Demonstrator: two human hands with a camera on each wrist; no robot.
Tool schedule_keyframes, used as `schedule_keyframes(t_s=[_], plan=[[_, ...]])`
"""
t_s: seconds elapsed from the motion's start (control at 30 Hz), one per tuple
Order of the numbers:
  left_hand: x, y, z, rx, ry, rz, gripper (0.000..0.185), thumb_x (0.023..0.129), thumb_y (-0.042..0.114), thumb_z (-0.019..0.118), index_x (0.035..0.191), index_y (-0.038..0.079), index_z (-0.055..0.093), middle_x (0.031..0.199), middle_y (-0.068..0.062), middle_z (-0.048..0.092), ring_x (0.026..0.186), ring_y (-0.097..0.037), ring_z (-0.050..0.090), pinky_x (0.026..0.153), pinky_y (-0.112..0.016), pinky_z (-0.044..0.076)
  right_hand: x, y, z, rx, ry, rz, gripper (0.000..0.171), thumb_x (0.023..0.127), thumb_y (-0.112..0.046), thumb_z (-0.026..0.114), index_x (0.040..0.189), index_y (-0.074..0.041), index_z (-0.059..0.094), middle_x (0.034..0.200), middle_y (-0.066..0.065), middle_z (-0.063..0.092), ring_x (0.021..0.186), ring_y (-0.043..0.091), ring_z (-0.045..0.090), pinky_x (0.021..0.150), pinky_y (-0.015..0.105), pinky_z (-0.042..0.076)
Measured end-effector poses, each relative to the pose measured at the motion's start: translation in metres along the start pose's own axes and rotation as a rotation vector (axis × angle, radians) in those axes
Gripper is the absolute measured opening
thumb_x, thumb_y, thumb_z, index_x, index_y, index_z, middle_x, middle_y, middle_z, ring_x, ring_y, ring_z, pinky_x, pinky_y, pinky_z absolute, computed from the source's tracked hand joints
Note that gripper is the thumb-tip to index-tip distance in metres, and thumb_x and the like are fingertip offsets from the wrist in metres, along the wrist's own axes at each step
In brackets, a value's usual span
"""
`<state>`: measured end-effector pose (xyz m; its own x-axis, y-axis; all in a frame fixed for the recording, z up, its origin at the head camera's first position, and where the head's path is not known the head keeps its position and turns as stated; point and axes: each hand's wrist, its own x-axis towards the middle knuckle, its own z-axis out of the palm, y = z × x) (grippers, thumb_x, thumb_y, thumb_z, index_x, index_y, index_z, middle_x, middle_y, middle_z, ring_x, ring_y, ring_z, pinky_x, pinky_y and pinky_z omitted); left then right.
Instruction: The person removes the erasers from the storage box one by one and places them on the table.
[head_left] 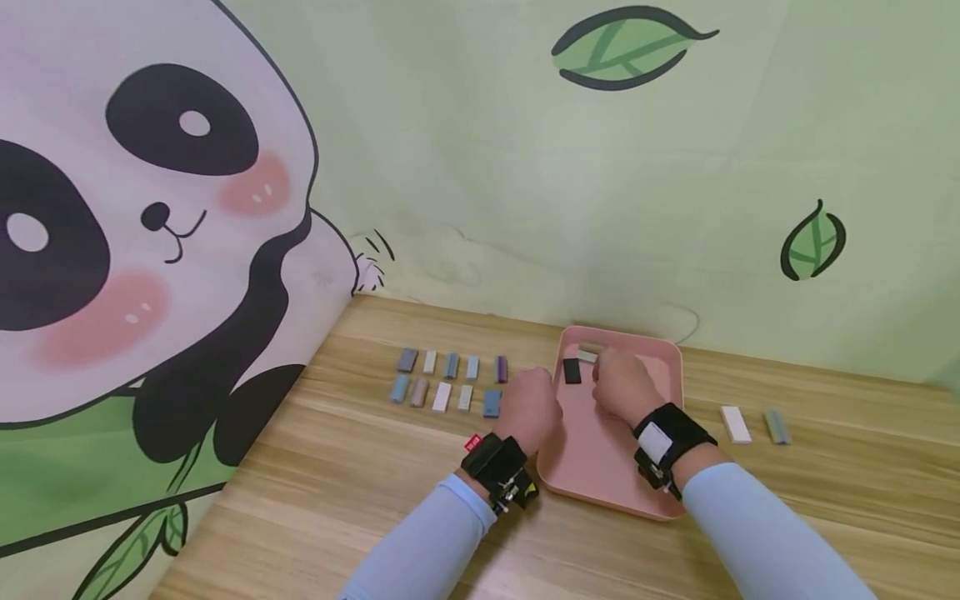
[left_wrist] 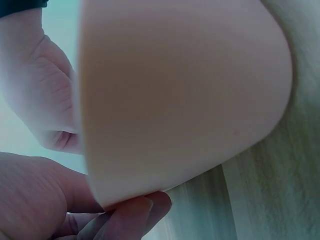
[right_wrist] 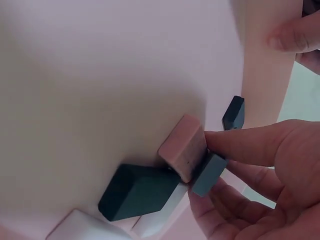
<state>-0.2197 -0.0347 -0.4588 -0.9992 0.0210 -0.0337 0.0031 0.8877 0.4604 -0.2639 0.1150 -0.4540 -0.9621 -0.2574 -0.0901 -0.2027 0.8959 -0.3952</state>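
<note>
A pink tray (head_left: 600,467) lies on the wooden table with small blocks in it. My left hand (head_left: 529,408) is at its left edge, where the left wrist view has the thumb and a fingertip (left_wrist: 160,202) pinching the wall's edge. Inside the tray my right hand (head_left: 626,387) reaches to the far end. Its fingers hold a small grey block (right_wrist: 209,175), and one fingertip meets a pink block (right_wrist: 184,145) beside it. A large dark block (right_wrist: 140,192) touches the pink one. Another black block (head_left: 572,371) lies by the left wall, next to a pale block (head_left: 587,356).
Left of the tray stand two rows of small blocks, among them a purple block (head_left: 501,369) and a blue block (head_left: 491,403) close to the left hand. On the right lie a white block (head_left: 736,425) and a grey-green block (head_left: 777,427). A panda-printed backdrop (head_left: 480,167) rises behind.
</note>
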Motion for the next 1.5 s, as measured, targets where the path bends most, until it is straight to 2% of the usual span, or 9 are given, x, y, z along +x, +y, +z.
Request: schedule_keyframes(t_s=[0.17,0.33,0.43,0.57,0.67,0.9,1.03,1.3,1.5], plan=[[0.001,0.002,0.003,-0.020,-0.015,-0.003,0.005,0.082,0.007,0.062,0.085,0.009,0.066,0.072,-0.001,0.061,0.057,-0.012,0.052,0.047,-0.025,0.040,-0.007,0.004,-0.005,0.046,0.007,-0.010,0.010,0.078,-0.003,0.061,0.087,-0.002,0.066,0.082,0.010,0.063,0.065,0.020,0.053,0.048,0.025,0.038],[0.000,0.001,0.003,-0.020,-0.003,-0.003,0.005,0.083,0.006,0.061,0.084,0.008,0.066,0.073,-0.001,0.061,0.058,-0.012,0.053,0.047,-0.025,0.040,-0.016,0.007,-0.018,0.091,0.043,-0.055,0.017,0.077,-0.003,0.064,0.093,-0.008,0.066,0.084,0.008,0.066,0.064,0.018,0.057,0.050,0.027,0.043],[-0.001,0.001,0.002,-0.034,0.004,0.003,0.006,0.084,0.005,0.060,0.084,0.007,0.065,0.073,-0.002,0.062,0.057,-0.013,0.053,0.046,-0.025,0.040,-0.019,0.012,-0.027,0.056,0.118,-0.078,0.018,0.074,-0.003,0.068,0.090,-0.012,0.068,0.084,0.004,0.068,0.071,0.018,0.059,0.063,0.032,0.048],[-0.002,0.001,0.002,-0.051,0.008,0.010,0.006,0.083,0.003,0.059,0.083,0.006,0.065,0.073,-0.003,0.063,0.057,-0.013,0.053,0.045,-0.025,0.040,-0.026,0.023,-0.042,0.079,0.111,-0.038,0.018,0.081,-0.009,0.068,0.100,-0.009,0.068,0.099,0.008,0.067,0.085,0.023,0.058,0.078,0.038,0.051],[-0.002,0.001,0.003,-0.041,0.015,0.016,0.006,0.082,0.003,0.060,0.082,0.006,0.065,0.074,-0.004,0.064,0.057,-0.013,0.053,0.046,-0.025,0.039,-0.033,0.035,-0.056,0.124,0.076,0.017,0.025,0.085,-0.011,0.065,0.110,-0.005,0.064,0.107,0.015,0.063,0.088,0.027,0.057,0.077,0.041,0.052],[-0.001,0.002,0.003,-0.034,0.009,0.001,0.005,0.082,0.003,0.059,0.082,0.005,0.064,0.071,-0.004,0.060,0.056,-0.015,0.053,0.044,-0.026,0.038,-0.052,0.078,-0.084,0.087,0.215,0.058,0.027,0.083,-0.010,0.067,0.106,0.004,0.065,0.104,0.023,0.065,0.091,0.034,0.061,0.077,0.047,0.051],[-0.001,0.003,0.002,-0.025,0.007,0.007,0.006,0.082,0.003,0.058,0.083,0.004,0.064,0.073,-0.006,0.062,0.057,-0.016,0.053,0.044,-0.026,0.039,-0.066,0.108,-0.095,0.076,0.228,0.132,0.030,0.083,-0.011,0.066,0.107,0.006,0.063,0.105,0.026,0.064,0.092,0.037,0.061,0.075,0.048,0.050],[0.000,0.001,0.002,-0.031,0.012,0.019,0.008,0.082,0.002,0.057,0.081,0.005,0.065,0.074,-0.006,0.063,0.057,-0.016,0.053,0.045,-0.026,0.039,-0.091,0.165,-0.096,0.029,0.235,0.212,0.033,0.080,-0.013,0.068,0.103,0.010,0.063,0.101,0.030,0.063,0.085,0.039,0.061,0.066,0.045,0.049],[0.000,0.004,0.002,-0.035,0.004,0.014,0.008,0.083,0.003,0.057,0.081,0.004,0.065,0.072,-0.005,0.061,0.055,-0.016,0.052,0.043,-0.026,0.038,-0.107,0.190,-0.091,-0.001,0.222,0.256,0.032,0.075,-0.013,0.071,0.095,0.012,0.065,0.090,0.028,0.066,0.074,0.035,0.062,0.060,0.042,0.047]])
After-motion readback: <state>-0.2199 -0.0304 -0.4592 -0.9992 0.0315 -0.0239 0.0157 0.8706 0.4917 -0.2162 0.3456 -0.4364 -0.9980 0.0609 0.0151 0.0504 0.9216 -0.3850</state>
